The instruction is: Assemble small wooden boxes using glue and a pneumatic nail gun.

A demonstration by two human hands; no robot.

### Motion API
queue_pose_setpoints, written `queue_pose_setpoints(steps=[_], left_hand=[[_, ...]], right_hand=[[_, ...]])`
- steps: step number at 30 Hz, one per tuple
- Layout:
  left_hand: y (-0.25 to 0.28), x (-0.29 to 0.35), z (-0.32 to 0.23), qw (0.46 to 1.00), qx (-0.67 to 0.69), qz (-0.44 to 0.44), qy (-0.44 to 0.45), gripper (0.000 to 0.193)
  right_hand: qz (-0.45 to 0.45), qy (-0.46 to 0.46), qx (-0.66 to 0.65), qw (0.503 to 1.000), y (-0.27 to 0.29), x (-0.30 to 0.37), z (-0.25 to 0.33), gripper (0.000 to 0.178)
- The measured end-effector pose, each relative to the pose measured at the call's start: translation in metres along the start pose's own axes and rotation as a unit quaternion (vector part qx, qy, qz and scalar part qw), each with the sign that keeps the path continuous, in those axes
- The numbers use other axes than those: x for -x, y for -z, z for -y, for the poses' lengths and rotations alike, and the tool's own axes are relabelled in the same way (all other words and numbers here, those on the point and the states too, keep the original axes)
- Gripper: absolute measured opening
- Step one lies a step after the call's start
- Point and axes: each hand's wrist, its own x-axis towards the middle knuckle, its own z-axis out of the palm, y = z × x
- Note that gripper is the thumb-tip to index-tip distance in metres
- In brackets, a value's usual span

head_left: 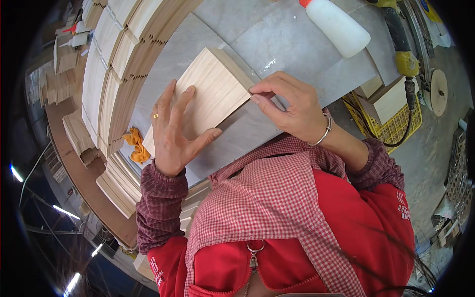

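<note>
A pale wooden block (213, 91), box-like with visible grain, lies at a slant on the grey work surface. My left hand (175, 128) rests on its left end with the fingers spread over the top face and the thumb stretched along the near edge. At the block's right corner, my right hand (289, 106) is closed in a pinch, thumb and forefinger tips together against the corner. Whatever is between those fingertips is too small to make out. An orange cloth (136, 144) lies crumpled beside my left hand.
Tall stacks of wooden pieces (111, 74) stand along the left. A white bottle with a red top (339, 27) lies at the far right of the grey table (242, 136). Past its right edge are a yellow crate (413, 121) holding boards and a yellow-and-black power tool (406, 63) with a hose.
</note>
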Motion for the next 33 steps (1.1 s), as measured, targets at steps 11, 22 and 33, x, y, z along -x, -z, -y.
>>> queue_pose_setpoints(steps=[11,22,33], left_hand=[[-0.002,-0.003,0.001,1.000,-0.016,-0.012,-0.002,0.080],[-0.001,-0.002,-0.001,1.000,-0.004,-0.013,0.003,0.080],[-0.002,-0.003,0.001,1.000,-0.002,-0.018,0.003,0.081]], right_hand=[[-0.023,0.069,0.052,0.996,-0.002,-0.002,-0.002,0.019],[0.008,0.075,0.102,0.992,-0.003,-0.032,0.000,0.021],[0.048,0.092,0.225,0.969,-0.020,-0.041,0.004,0.027]])
